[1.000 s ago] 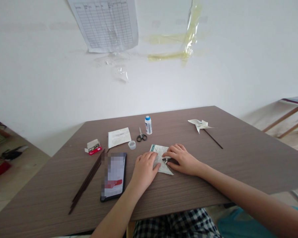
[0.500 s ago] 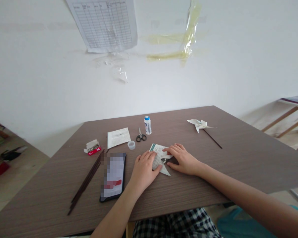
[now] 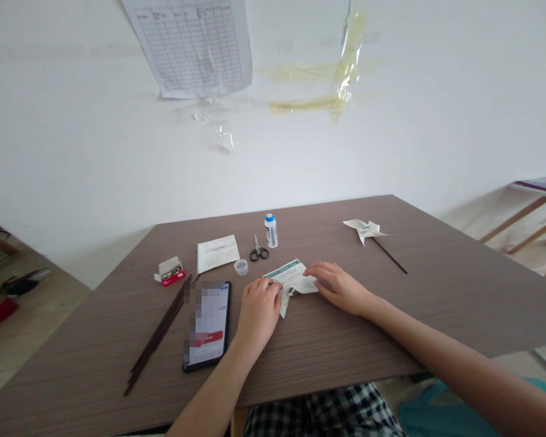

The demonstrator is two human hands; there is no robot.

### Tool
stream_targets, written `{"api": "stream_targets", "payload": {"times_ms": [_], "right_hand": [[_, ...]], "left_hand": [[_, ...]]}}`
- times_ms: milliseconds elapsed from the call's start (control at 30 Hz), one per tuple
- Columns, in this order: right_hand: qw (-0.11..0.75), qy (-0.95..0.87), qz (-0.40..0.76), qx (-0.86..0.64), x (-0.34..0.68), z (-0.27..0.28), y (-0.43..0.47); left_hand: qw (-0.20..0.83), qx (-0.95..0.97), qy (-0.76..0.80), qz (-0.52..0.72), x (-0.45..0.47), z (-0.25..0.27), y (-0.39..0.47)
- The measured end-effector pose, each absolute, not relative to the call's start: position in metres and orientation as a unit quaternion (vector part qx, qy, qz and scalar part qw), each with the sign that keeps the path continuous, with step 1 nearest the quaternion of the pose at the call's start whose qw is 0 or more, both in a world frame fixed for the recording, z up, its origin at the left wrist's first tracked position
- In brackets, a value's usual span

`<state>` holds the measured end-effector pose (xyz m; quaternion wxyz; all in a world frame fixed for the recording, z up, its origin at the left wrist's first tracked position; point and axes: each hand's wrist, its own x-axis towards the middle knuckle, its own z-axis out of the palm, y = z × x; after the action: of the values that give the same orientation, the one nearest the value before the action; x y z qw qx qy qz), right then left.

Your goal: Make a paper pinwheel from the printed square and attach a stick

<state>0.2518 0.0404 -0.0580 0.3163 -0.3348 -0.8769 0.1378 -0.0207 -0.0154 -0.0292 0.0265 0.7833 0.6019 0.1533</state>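
A cut and partly folded piece of printed paper (image 3: 295, 276) with a green strip along its far edge lies on the table in front of me. My left hand (image 3: 260, 311) holds its left side, fingers bent over the edge. On the opposite side my right hand (image 3: 339, 286) grips the right part between fingertips and thumb. One pointed flap sticks out toward me near my left thumb. Just beyond the paper are a clear plastic ring (image 3: 241, 267), black-handled scissors (image 3: 259, 252) and a white bottle with a blue cap (image 3: 271, 232).
A finished paper pinwheel (image 3: 366, 230) on a dark stick lies at the right. On the left are a phone (image 3: 208, 328), several dark sticks (image 3: 157, 337), a small open red-and-white box (image 3: 171, 272) and a stack of printed paper (image 3: 218, 254). A white wall borders the table's (image 3: 437, 273) far edge.
The printed paper has been turned on the table, so its green strip now runs along the far side and the pointed flap has swung left. Both hands have shifted slightly with it.
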Motion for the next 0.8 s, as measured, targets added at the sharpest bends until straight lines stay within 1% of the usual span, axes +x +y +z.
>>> {"api": "stream_targets", "payload": {"times_ms": [267, 467, 800], "right_hand": [[0.226, -0.902, 0.120, -0.348, 0.253, -0.055, 0.041], [0.213, -0.912, 0.090, -0.338, 0.251, -0.047, 0.036], [0.222, -0.917, 0.126, -0.306, 0.244, -0.045, 0.025]], "left_hand": [[0.016, 0.768, 0.618, 0.169, -0.017, -0.032, -0.017], [0.024, 0.760, 0.625, 0.178, -0.014, -0.028, -0.019], [0.041, 0.762, 0.614, 0.202, -0.011, -0.023, -0.022]]}}
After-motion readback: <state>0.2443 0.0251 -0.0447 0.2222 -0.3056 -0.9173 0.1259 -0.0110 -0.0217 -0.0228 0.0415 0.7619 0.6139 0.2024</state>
